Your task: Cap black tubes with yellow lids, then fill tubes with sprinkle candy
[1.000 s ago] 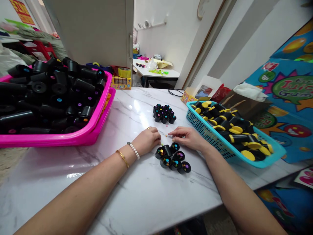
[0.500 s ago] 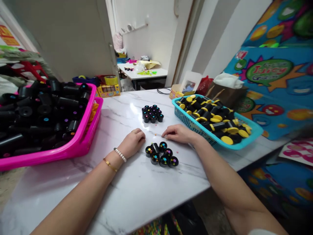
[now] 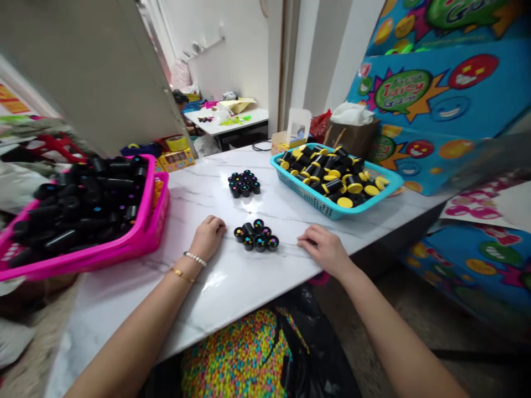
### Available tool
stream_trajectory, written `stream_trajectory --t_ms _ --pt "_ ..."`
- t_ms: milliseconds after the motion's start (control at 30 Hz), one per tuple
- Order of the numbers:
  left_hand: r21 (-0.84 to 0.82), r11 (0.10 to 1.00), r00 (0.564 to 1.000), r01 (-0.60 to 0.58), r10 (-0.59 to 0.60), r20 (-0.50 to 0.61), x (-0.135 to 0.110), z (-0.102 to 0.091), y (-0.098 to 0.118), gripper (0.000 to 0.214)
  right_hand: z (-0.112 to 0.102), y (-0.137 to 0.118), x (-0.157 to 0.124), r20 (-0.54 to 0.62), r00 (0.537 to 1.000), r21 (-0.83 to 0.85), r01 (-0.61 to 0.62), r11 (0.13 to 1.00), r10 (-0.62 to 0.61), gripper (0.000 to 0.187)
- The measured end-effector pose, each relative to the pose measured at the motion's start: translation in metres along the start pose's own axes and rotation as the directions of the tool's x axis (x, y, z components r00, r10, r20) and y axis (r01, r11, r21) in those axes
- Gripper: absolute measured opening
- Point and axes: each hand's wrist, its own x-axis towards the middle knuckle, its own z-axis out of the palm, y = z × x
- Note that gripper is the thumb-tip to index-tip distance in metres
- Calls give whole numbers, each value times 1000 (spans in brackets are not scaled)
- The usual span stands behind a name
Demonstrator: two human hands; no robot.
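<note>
My left hand (image 3: 208, 236) rests on the marbled white table with its fingers curled in; what they hold, if anything, is hidden. A loose group of small black cups (image 3: 259, 242) stands just right of it, mostly upright with coloured beads inside, one cup lying on its side. To the right of that group, apart from it, is my right hand (image 3: 326, 250), thumb and fingers drawn together; nothing can be made out between them. Farther back stands a tight cluster of black cups (image 3: 244, 184) with coloured dots in them.
Left, a pink basket (image 3: 143, 243) is heaped with black cups. Back right, a turquoise basket (image 3: 319, 205) holds black cups with yellow lids. Below the table's front edge, a black bag (image 3: 327, 342) contains many coloured beads (image 3: 232, 354). Blue printed boxes (image 3: 440, 94) are stacked at right.
My right hand has moved away from the cups, to the right and toward the table's front edge. The left hand stays beside them. The view has tilted down and turned right.
</note>
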Motion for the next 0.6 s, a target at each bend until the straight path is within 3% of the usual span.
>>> stream_trajectory --t_ms 133,233,267,333,400,467,500,533,600 --pt "49 998 999 45 -45 -1 -23 -10 8 10 1 -19 -7 -53 999 42 16 999 -14 11" --pt "72 993 996 95 -94 -6 -39 -18 12 9 12 -59 -40 -17 997 203 78 976 -76 6" --pt "79 991 994 110 -110 -3 -42 -19 13 9 19 -75 -54 24 989 251 137 958 -147 7" --pt "90 987 991 134 -136 13 -45 -22 14 9 36 -105 -80 161 937 288 254 923 -308 10" --pt "99 984 987 150 -154 35 -45 -23 14 10 50 -129 -94 308 848 253 363 897 -431 10" --pt "104 982 985 158 -164 58 -45 -26 14 10 54 -142 -90 411 776 210 430 878 -478 11" --pt "102 982 984 160 -167 68 -48 -28 16 11 50 -144 -82 428 764 202 439 875 -482 10" --pt "98 982 983 160 -168 79 -52 -30 18 11 43 -145 -70 415 771 208 436 876 -482 9" --pt "77 986 982 151 -158 104 -65 -36 24 11 21 -142 -40 311 827 238 409 881 -468 12"
